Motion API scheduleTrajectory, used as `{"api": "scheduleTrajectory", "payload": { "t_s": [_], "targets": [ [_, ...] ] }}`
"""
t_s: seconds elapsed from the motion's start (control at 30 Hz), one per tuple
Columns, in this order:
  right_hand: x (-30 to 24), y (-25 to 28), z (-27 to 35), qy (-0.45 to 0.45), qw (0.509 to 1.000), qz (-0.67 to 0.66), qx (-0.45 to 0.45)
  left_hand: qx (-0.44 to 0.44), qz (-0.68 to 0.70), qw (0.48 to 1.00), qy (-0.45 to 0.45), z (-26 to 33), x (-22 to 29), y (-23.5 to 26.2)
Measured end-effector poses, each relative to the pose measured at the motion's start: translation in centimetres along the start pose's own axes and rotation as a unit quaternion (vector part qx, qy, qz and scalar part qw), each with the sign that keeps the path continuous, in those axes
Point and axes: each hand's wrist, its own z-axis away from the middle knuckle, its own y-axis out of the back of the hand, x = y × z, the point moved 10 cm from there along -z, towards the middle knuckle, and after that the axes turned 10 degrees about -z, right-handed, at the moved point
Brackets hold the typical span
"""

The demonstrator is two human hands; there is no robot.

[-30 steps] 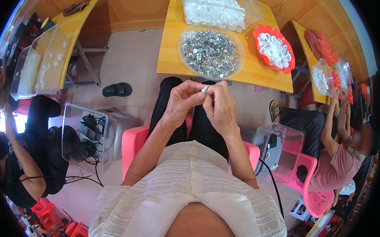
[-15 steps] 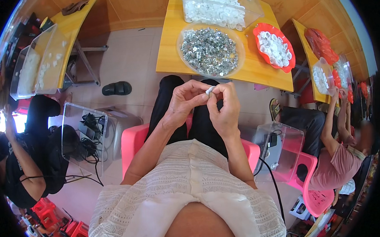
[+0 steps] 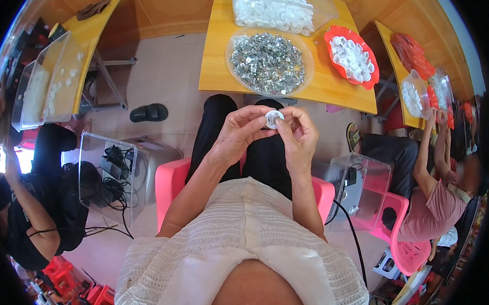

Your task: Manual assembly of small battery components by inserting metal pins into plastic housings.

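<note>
Smooth white plastic disc (image 3: 274, 118), glossy metal bits in clear plastic dish (image 3: 234, 44) on matt yellow wooden table (image 3: 219, 66), glossy red plastic tray (image 3: 332, 37) right of dish, textured white knit top (image 3: 242, 229)

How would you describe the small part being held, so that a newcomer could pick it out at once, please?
Start at the yellow wooden table and come down to the two hands raised above the lap. Pinched between their fingertips is a small round white plastic ring, the only such piece outside a tray.

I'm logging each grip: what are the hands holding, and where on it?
A small round white cap, pinched at its rim between the fingertips of the left hand and right hand.
</note>
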Motion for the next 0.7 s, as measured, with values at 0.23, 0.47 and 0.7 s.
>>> {"api": "scheduleTrajectory", "payload": {
  "t_s": [0.23,0.47,0.7],
  "targets": [
    [1.6,0.5,0.5,-0.060,0.997,-0.044,0.030,0.032,-0.061,0.998,0.012,0.3,0.0,0.5],
    [2.4,0.5,0.6,-0.077,0.996,-0.016,0.046,0.081,-0.161,0.983,-0.026,0.2,1.1,1.0],
    [3.2,0.4,0.9,-0.085,0.995,-0.014,0.045,0.143,-0.259,0.952,-0.074,0.1,1.3,1.9]
  ]
}}
